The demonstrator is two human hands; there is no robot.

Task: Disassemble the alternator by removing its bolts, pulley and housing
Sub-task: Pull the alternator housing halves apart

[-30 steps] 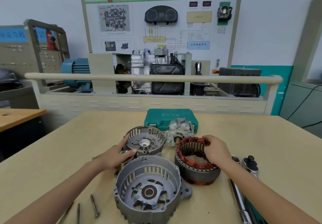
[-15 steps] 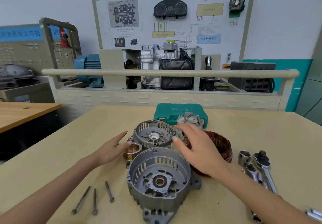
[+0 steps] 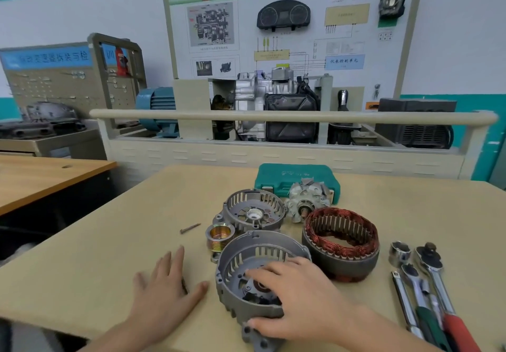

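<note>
- R hand (image 3: 295, 299) on near housing (image 3: 246, 266) at table (image 3: 109, 256) front edge, fingers over rim, thumb on outer wall.
- L hand (image 3: 164, 297) flat on table, fingers spread.
- Stator (image 3: 342, 242), pulley (image 3: 219, 236) just behind.

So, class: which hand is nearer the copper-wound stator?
Right. The right hand grips the near housing beside the stator; the left hand lies flat, farther left.

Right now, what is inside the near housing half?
Inside the near housing half, vent slots and part of a dark central hub show. The right hand reaches in and covers the rest.
</note>
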